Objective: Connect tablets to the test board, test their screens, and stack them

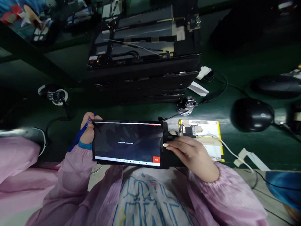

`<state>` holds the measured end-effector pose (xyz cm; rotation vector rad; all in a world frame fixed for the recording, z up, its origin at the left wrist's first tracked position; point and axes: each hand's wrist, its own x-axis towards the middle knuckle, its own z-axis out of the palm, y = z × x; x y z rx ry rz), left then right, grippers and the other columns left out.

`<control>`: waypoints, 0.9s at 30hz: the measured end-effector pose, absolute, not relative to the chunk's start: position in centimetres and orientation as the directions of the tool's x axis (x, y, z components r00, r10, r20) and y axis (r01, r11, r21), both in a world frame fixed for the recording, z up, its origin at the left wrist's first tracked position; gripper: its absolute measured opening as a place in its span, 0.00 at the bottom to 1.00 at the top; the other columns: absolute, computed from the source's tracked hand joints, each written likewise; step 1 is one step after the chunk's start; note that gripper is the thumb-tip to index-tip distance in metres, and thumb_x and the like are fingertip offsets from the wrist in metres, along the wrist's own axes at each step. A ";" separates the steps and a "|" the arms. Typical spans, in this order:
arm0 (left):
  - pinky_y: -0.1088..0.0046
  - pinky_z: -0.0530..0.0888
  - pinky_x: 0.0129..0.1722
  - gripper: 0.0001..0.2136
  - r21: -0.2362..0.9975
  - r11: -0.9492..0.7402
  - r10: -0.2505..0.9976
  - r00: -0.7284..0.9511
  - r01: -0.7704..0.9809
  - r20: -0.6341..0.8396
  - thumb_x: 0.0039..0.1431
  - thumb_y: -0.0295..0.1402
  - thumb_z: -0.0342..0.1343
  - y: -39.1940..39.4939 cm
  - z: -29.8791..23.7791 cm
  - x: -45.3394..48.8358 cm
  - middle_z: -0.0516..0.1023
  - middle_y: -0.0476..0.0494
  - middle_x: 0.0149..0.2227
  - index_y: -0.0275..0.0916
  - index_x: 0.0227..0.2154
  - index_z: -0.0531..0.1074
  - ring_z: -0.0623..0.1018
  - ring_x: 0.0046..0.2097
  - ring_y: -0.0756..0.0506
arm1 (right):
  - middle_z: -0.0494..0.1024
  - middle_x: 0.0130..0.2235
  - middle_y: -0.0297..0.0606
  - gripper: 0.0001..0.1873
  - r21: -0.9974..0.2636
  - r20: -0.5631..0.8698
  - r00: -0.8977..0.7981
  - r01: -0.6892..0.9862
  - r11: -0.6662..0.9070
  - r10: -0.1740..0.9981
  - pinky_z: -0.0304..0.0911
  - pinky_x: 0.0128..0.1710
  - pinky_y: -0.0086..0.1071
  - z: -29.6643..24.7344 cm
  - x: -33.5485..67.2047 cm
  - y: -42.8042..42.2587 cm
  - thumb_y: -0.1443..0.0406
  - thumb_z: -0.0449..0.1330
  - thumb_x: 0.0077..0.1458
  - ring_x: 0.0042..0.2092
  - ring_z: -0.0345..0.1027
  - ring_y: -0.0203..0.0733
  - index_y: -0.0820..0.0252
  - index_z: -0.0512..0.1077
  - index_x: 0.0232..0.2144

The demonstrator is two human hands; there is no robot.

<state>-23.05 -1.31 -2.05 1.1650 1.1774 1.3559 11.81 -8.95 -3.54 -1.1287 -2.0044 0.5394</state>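
A black tablet (128,144) with a dark lit screen, a line of small text and an orange button is held level above my lap. My left hand (87,130) grips its left edge, fingers closed, and also holds a blue pen (80,133) that slants down to the left. My right hand (188,154) is closed on the tablet's right edge, fingertips pinching a black cable plug (169,138) at the side port.
A stack of black tablets and trays (144,77) fills the green bench behind. A yellow-edged board (202,131) with a white cable (228,150) lies right of the tablet. Black round devices (251,114) sit far right. A metal fitting (56,96) is at left.
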 end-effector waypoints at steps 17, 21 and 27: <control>0.79 0.67 0.22 0.24 0.990 -0.101 0.995 0.002 -0.096 0.101 0.45 0.53 0.64 -1.4 -2.8 -23.6 0.71 0.51 0.25 0.40 0.32 0.61 0.70 0.24 0.52 | 0.78 0.32 0.39 0.06 -0.636 0.451 -0.388 0.492 0.594 0.804 0.72 0.32 0.33 -3.9 11.7 -8.2 0.71 0.59 0.57 0.32 0.73 0.40 0.58 0.74 0.37; 0.79 0.69 0.23 0.25 0.991 -0.069 0.997 0.008 -0.111 0.071 0.44 0.53 0.65 -1.6 -3.0 -24.2 0.72 0.50 0.27 0.40 0.32 0.62 0.71 0.24 0.52 | 0.78 0.32 0.40 0.05 -0.598 0.454 -0.407 0.520 0.610 0.793 0.73 0.33 0.34 -4.0 11.4 -8.1 0.70 0.59 0.58 0.33 0.73 0.41 0.59 0.74 0.37; 0.78 0.71 0.24 0.26 0.982 -0.027 0.999 -0.038 -0.185 0.021 0.43 0.54 0.65 -1.4 -3.3 -25.2 0.74 0.48 0.29 0.39 0.33 0.63 0.74 0.26 0.51 | 0.77 0.33 0.40 0.06 -0.593 0.390 -0.432 0.558 0.581 0.813 0.72 0.33 0.35 -2.3 11.5 -8.1 0.67 0.57 0.60 0.34 0.72 0.41 0.57 0.75 0.37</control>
